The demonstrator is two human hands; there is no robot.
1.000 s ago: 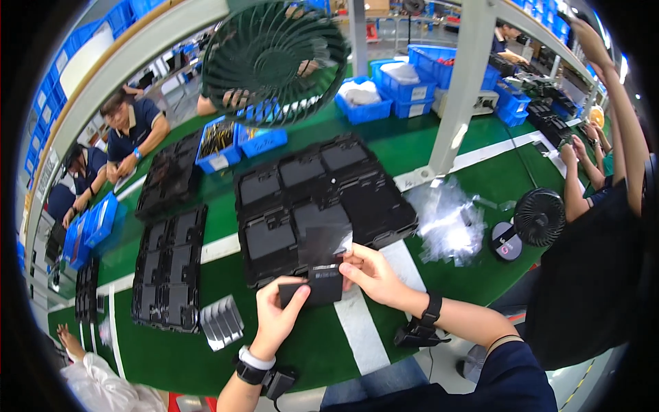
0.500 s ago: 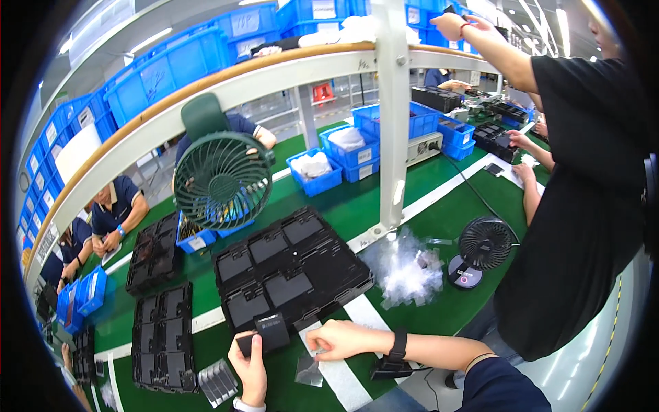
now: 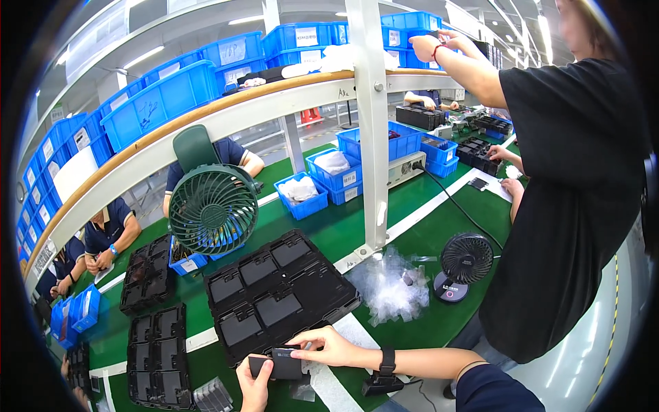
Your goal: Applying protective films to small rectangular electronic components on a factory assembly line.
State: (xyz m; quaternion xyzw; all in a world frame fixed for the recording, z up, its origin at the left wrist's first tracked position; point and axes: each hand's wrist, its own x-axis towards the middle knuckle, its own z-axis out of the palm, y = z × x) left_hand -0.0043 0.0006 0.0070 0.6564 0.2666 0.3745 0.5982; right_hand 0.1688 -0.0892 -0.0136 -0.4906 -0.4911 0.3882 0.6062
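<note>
Being held just beside the black tray [image 3: 335, 301], a flat black block [image 3: 287, 367] is pinched by the fingers of the left hand [image 3: 252, 388] and right hand [image 3: 331, 345]. Dark-grey panels [image 3: 278, 309] are seated in five places; one pocket [image 3: 317, 280] seems left bare. Clear film [image 3: 391, 292] is heaped on the green counter [image 3: 333, 230]; blue bins [image 3: 161, 103] are shelved above.

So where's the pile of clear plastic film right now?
In the head view, the pile of clear film lies on the green tabletop right of centre, between the big black tray and the small black fan.
</note>
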